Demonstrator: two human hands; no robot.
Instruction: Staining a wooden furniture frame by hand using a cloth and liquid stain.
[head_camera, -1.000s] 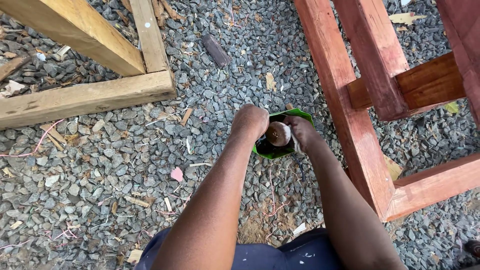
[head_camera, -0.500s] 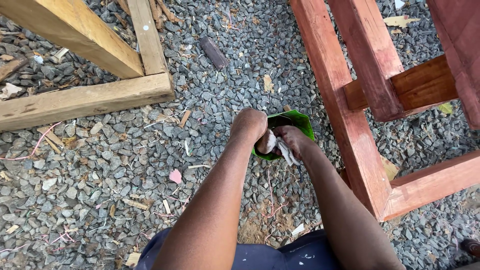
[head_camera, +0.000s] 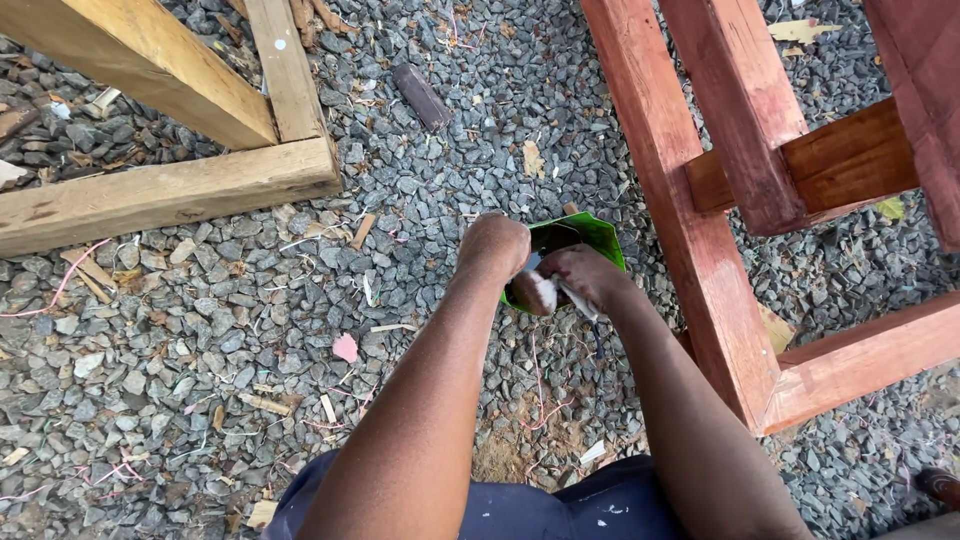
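You have open grey gravel ground to your left and toward your knees, littered with wood chips, a small pink scrap and thin pink strings. Just to the right of your hands the red-stained timber frame hems you in: its slanting post runs down past your right forearm, and a cross rail branches off to the right below it. Far to the upper left lies the pale, unstained timber frame, well apart from your hands, with a dark flat piece of wood on the stones between the two frames.

The small green plastic container sits on the gravel just beside the red post. Only its bright green rim and a dark inside show past your knuckles.

Your left hand is curled into a closed fist at the container's left edge; what it grips is hidden. Your right hand has its fingers closed on a white, brown-stained rag, held over the container's near rim. Both hands nearly touch each other above it.
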